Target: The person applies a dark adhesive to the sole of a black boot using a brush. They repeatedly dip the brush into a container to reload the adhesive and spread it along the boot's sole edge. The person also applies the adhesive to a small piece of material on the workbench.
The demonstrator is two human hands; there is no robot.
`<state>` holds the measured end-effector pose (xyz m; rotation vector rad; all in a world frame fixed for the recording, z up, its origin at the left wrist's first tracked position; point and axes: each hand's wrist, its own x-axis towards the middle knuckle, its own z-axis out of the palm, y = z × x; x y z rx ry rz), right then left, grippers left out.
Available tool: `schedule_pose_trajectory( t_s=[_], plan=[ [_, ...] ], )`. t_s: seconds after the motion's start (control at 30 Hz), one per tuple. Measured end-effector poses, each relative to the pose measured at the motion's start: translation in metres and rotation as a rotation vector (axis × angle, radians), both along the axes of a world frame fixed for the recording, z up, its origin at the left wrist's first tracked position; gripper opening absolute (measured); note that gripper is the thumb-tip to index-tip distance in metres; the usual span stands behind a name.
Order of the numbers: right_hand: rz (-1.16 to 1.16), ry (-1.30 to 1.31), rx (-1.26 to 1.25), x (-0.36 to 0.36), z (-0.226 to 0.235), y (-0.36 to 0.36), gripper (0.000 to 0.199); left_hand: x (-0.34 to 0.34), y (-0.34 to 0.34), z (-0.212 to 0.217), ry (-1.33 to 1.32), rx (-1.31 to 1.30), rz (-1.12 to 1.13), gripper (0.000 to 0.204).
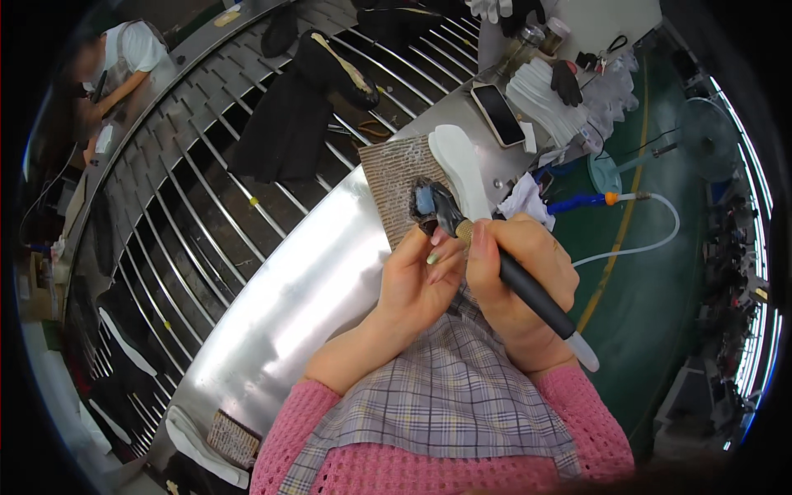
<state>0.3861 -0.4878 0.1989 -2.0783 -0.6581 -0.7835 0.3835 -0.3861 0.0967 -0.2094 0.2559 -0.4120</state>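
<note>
The tool (pixel 535 290) is right of the middle of the frame, its black handle slanting down to a pale, see-through end. The right hand (pixel 528 256) is curled tight around it. The left hand (pixel 419 285) is half closed, thumb and fingers bent by the tool's dark head. I cannot tell if it grips the small dark piece (pixel 424 200) with a pale blue middle there. Below are pink sleeves (pixel 596 412) and a checked apron (pixel 437 396).

Just past the hands, a brown ribbed card (pixel 388 183) lies on the shiny metal bench (pixel 280 297). A white insole (pixel 464 165) is beside the dark piece. Higher up sits a phone (pixel 497 114) with a dark screen. A blue nozzle (pixel 577 202) on a white hose (pixel 676 224) is to the right.

Metal rods (pixel 169 177) fill the upper left, with black shoes (pixel 338 70) on top. Near the top right are jars (pixel 556 31); any words on them are too small to read. The green floor (pixel 660 256) has a yellow line. Far off are a fan (pixel 705 140) at the right and a person (pixel 136 54) at the upper left.
</note>
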Motion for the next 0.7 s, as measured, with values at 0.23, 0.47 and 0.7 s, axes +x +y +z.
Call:
schedule_pose_trajectory(
  t_s=[0.23, 0.47, 0.7],
  plan=[
    [0.013, -0.029, -0.068, -0.019, 0.007, 0.017, 0.008, -0.014, 0.016, -0.002, -0.068, -0.178, -0.065, 0.018],
    [0.049, -0.074, -0.067, -0.025, 0.004, 0.022, 0.011, -0.016, 0.021, -0.004, -0.148, -0.247, -0.055, 0.016],
    [0.102, -0.124, -0.094, -0.029, 0.001, 0.016, 0.025, -0.015, 0.020, 0.002, -0.235, -0.201, 0.014, 0.006]
  ],
)
